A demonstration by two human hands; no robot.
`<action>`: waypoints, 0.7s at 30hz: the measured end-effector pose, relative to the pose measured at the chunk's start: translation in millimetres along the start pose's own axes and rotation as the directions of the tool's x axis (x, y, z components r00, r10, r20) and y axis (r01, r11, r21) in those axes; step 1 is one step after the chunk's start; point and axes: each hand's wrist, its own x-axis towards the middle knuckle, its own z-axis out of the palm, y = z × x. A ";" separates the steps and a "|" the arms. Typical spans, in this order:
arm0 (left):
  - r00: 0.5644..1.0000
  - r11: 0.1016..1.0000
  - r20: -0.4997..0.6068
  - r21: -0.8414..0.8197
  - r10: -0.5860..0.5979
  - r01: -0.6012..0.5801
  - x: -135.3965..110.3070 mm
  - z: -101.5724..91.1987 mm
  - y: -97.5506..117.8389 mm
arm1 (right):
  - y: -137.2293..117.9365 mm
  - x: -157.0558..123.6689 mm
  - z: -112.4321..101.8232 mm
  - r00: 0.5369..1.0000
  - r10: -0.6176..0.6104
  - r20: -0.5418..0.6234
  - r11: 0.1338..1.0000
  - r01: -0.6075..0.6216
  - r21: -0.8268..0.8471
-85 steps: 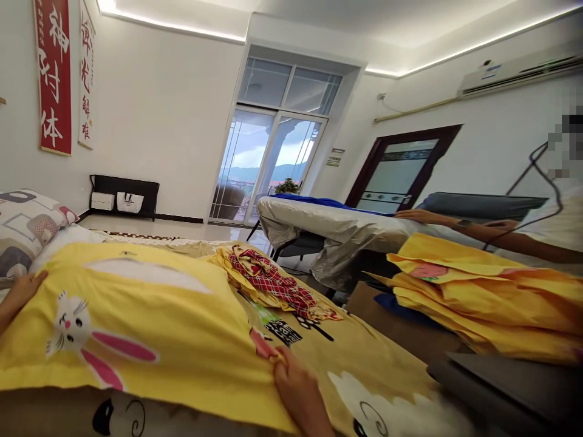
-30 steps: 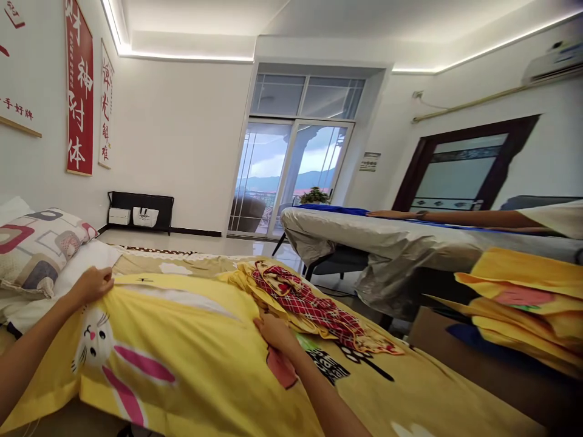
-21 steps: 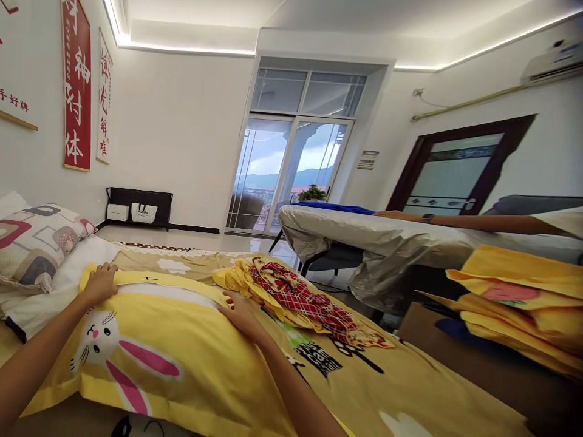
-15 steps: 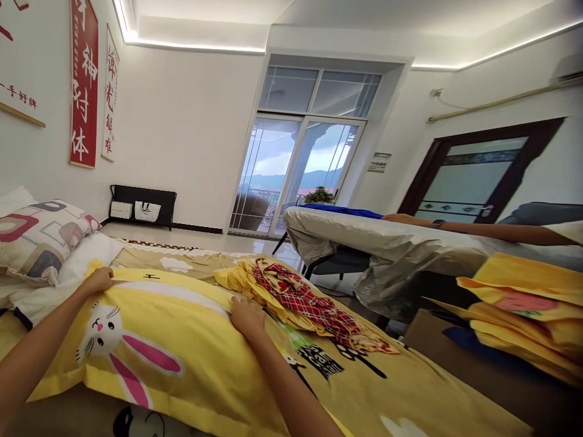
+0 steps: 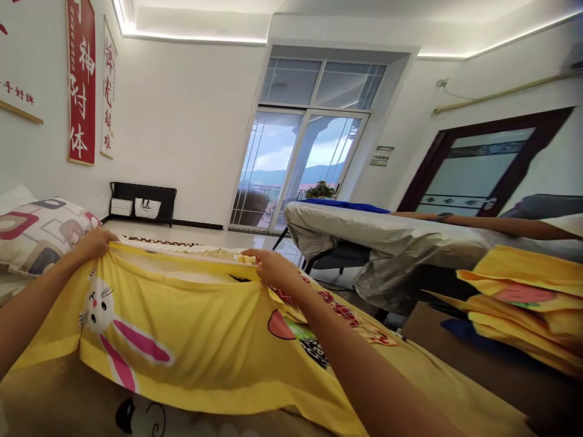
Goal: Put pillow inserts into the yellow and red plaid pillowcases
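Observation:
A yellow pillowcase [image 5: 195, 328] with a white rabbit print hangs between my two hands above the bed. At its upper left corner, my left hand [image 5: 96, 244] is closed on the edge of the opening. My right hand [image 5: 276, 270] grips the opening's right side with fingers pinched on the fabric. Between them the mouth gapes, and something white shows inside; the rest of the contents is hidden. Behind my right forearm lies a red plaid cloth [image 5: 339, 309], partly covered by the arm.
A patterned pillow [image 5: 50, 233] rests at the left on the tan printed bedspread [image 5: 437, 388]. Folded yellow fabric [image 5: 523, 297] is piled on a cardboard box [image 5: 428, 340] at the right. Beyond, another person's arm [image 5: 492, 224] reaches over a plastic-covered table [image 5: 364, 227].
Both hands have risen, lifting the pillowcase's open edge and pulling it wider. The front of the case now hangs in folds, and my right hand is farther right.

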 end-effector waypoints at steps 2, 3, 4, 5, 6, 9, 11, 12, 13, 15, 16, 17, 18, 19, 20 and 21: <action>0.997 0.997 -0.065 -0.065 -0.038 0.033 -3.9 3.9 -7.5 | 0.9 2.1 4.2 1.000 0.015 0.001 1.000 -0.015 0.014; 0.997 0.994 -0.044 -0.100 -0.056 0.052 -6.4 7.4 -12.0 | 1.5 2.5 8.3 1.000 0.013 0.023 1.000 -0.013 0.024; 0.998 0.990 0.020 -0.126 -0.065 0.067 -9.3 11.9 -16.6 | 2.3 2.5 14.1 0.999 0.004 0.049 0.999 -0.006 0.042; 0.992 0.987 0.106 -0.138 -0.065 0.079 -12.8 17.2 -20.9 | 3.2 1.9 21.4 0.997 -0.005 0.079 0.998 0.000 0.064; 0.979 0.986 0.195 -0.141 -0.058 0.087 -16.9 22.9 -24.5 | 4.3 0.8 30.0 0.994 -0.011 0.109 0.996 0.001 0.089; 0.939 0.986 0.342 -0.134 -0.048 0.099 -35.0 39.0 -30.2 | 7.8 -9.1 59.6 0.979 -0.038 0.199 0.986 0.004 0.164; 0.930 0.982 0.367 -0.162 -0.033 0.099 -52.9 45.7 -30.8 | 10.5 -22.9 76.8 0.965 -0.091 0.247 0.973 0.034 0.227; 0.932 0.977 0.362 -0.192 -0.021 0.097 -63.6 47.7 -30.9 | 12.2 -31.9 83.1 0.961 -0.119 0.248 0.960 0.048 0.275; 0.942 0.969 0.336 -0.232 -0.006 0.089 -75.0 49.1 -31.2 | 13.9 -41.8 87.6 0.964 -0.141 0.227 0.940 0.059 0.335; 0.973 0.945 0.227 -0.324 0.039 0.038 -98.5 51.3 -32.0 | 16.8 -62.1 91.4 0.976 -0.169 0.138 0.874 0.084 0.478; 0.984 0.935 0.166 -0.355 0.066 -0.003 -109.3 52.6 -32.1 | 17.2 -71.2 91.4 0.980 -0.178 0.094 0.835 0.100 0.541; 0.988 0.929 0.117 -0.366 0.100 -0.050 -118.6 54.0 -31.7 | 16.6 -78.7 90.5 0.979 -0.192 0.061 0.802 0.121 0.584; 0.986 0.930 0.091 -0.354 0.139 -0.098 -125.8 55.3 -30.3 | 14.9 -84.0 89.4 0.976 -0.214 0.044 0.780 0.144 0.608; 0.980 0.937 0.091 -0.320 0.178 -0.140 -130.6 56.2 -27.7 | 12.1 -87.0 88.3 0.971 -0.236 0.046 0.775 0.159 0.611; 0.972 0.947 0.107 -0.270 0.208 -0.173 -132.9 56.6 -23.9 | 8.6 -87.4 87.5 0.968 -0.245 0.060 0.788 0.162 0.594; 0.965 0.957 0.125 -0.211 0.228 -0.199 -133.0 56.3 -19.0 | 4.8 -85.7 87.4 0.968 -0.239 0.077 0.810 0.155 0.565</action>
